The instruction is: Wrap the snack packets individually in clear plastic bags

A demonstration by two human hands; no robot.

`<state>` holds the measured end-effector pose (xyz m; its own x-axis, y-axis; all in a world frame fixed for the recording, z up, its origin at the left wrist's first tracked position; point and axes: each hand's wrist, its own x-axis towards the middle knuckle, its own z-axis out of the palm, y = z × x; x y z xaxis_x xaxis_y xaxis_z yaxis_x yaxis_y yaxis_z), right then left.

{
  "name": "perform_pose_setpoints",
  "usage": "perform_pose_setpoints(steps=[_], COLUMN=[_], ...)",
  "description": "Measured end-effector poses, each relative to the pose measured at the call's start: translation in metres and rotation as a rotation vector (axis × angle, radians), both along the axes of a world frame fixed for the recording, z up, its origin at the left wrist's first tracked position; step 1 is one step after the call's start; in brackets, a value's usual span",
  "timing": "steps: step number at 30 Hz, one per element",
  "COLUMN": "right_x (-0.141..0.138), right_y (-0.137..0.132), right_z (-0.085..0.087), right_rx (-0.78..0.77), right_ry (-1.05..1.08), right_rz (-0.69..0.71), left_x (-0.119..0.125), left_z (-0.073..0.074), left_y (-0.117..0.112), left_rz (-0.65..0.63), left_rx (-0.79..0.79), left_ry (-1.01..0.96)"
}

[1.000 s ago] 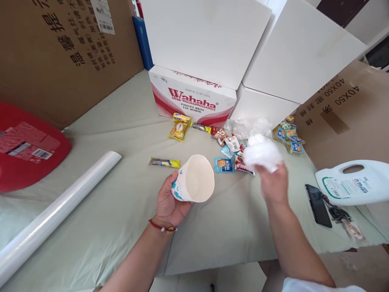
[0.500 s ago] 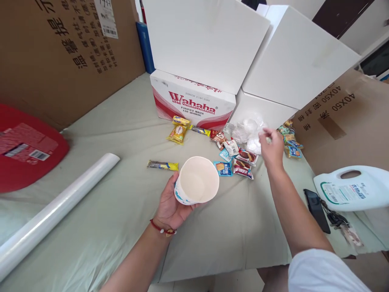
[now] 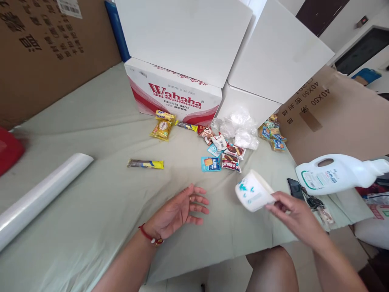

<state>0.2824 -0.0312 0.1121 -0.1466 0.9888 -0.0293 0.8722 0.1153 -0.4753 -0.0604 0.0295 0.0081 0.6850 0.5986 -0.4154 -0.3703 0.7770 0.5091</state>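
A white paper cup with blue-green marks is tilted above the cloth on the right, gripped at its rim by my right hand. My left hand is open, palm facing right and fingers apart, with nothing in it. Beyond both hands lies a cluster of small snack packets: a blue packet, a dark red packet and a white packet among them. Crumpled clear plastic sits behind these. A yellow-and-grey snack stick lies to the left, apart from the others.
A Wahaha water carton and white boxes stand at the back. On the left are a plastic roll and a red object. Rightward lie a white detergent bottle, a phone and keys.
The cup has passed from my left hand to my right and moved rightward, tipping over. My right hand came back from the plastic. My left hand has opened. The view has shifted right.
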Motion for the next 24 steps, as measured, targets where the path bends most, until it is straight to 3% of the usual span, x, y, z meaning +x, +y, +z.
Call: perform_pose_setpoints(steps=[3,6,9,11,13,15,21,24], right_x=[0.054,0.095,0.122,0.131,0.131,0.123,0.080,0.055], right_y=[0.058,0.150,0.227,0.251,0.251,0.230,0.112,0.072], right_z=[0.026,0.053,0.076,0.081,0.071,0.047,-0.055,-0.078], right_rx=[-0.108,0.073,0.221,0.318,0.341,0.290,0.069,0.097], right_ry=[-0.374,-0.523,-0.494,-0.391,-0.316,-0.251,-0.019,-0.060], right_rz=[-0.398,-0.629,-0.715,-0.756,-0.751,-0.705,-0.494,-0.424], left_x=[0.000,0.005,0.010,0.011,0.012,0.011,0.005,0.002], left_z=[-0.003,-0.007,-0.007,-0.004,-0.001,0.000,-0.001,-0.001], left_y=[0.002,0.002,0.003,0.005,0.007,0.009,0.008,0.004], left_rz=[0.067,0.096,0.111,0.125,0.152,0.183,0.360,0.295], left_rx=[0.040,0.046,0.036,0.034,0.033,0.044,0.137,0.237], left_ry=[0.127,0.181,0.199,0.208,0.229,0.263,0.284,0.319])
